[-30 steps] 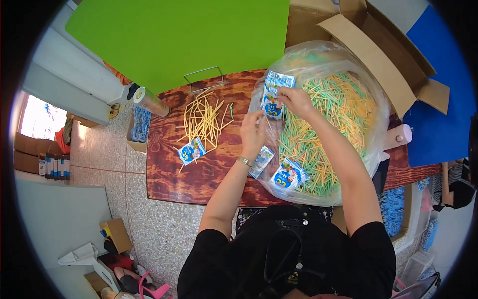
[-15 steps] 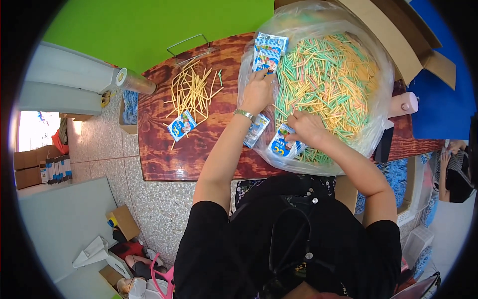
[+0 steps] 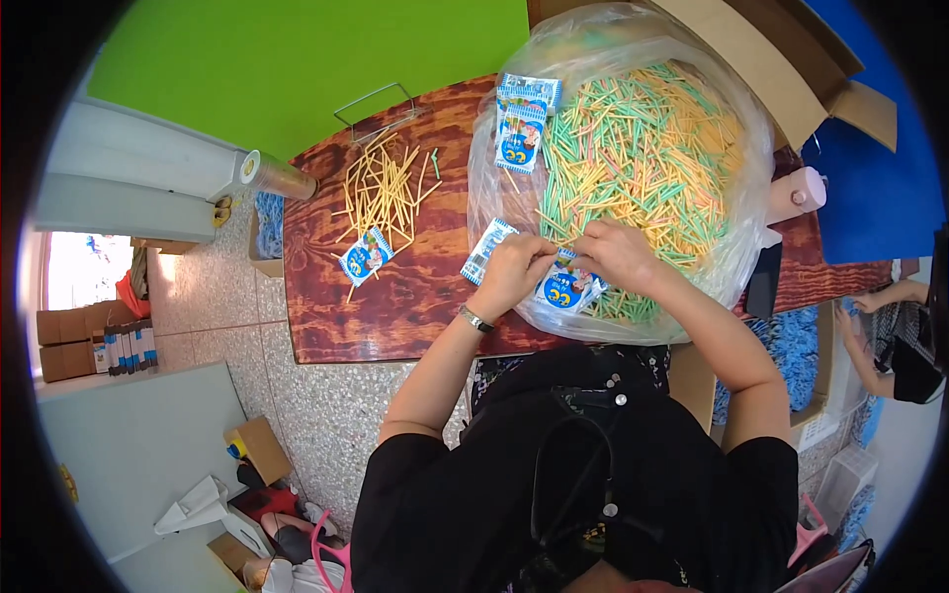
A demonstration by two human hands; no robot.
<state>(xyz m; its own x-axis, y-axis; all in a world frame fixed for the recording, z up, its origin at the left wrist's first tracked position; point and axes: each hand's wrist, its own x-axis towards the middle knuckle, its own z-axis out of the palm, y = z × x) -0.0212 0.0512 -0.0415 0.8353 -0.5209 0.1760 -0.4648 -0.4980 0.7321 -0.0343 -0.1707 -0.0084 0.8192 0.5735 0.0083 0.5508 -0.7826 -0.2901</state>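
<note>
A small blue-and-white packet (image 3: 565, 287) lies at the near edge of a big clear plastic bag (image 3: 727, 287). My left hand (image 3: 514, 271) is closed, its fingertips pinching the packet's upper edge. My right hand (image 3: 619, 257) is also closed, with thumb and fingers gripping the same edge from the other side. Thin yellow, green and pink sticks (image 3: 643, 158) fill the open bag beyond my hands. Another packet (image 3: 486, 252) lies just left of my left hand, partly covered by it. Farther off, several similar packets (image 3: 521, 136) lie overlapped on the bag's left side.
On the glossy red-brown wooden table (image 3: 395, 321), loose yellow sticks (image 3: 381, 193) lie in a pile with another packet (image 3: 367, 255) at its near end. A pink bottle (image 3: 797, 195) stands right of the bag. Behind is an open cardboard box (image 3: 751, 69). A co-worker's arm (image 3: 865, 351) shows at far right.
My left hand has left the far packets and come nearer, meeting my right hand at the near packet's upper edge. My right hand has stayed about there.
</note>
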